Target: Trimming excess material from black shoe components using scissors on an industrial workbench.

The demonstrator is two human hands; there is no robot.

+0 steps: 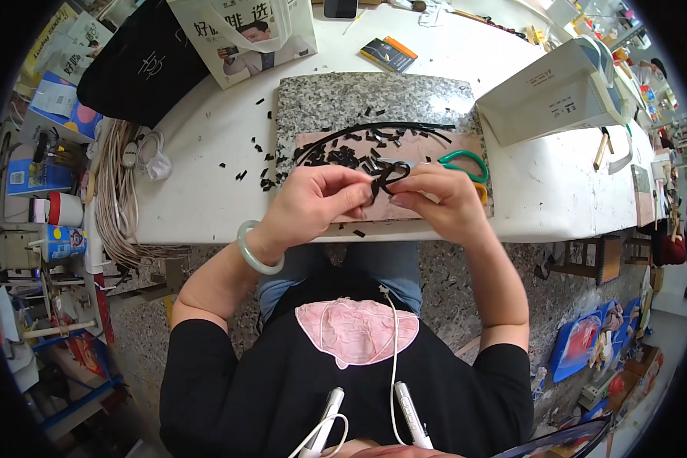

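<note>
Up close, the left hand [313,202] and right hand [439,200] both pinch a looped black strip [390,176] between closed fingertips, just above a brown board [435,149] on a speckled stone slab [336,103]. Black offcuts [343,156] litter the white table [206,175]; green-handled scissors [466,162] lie beside the right hand. Terrazzo floor [450,282] shows below.

L hand [313,202] & R hand [439,200] together, fingers [362,200] pinched.

White table [206,191] bears a granite slab [336,99], bags and a box.
</note>
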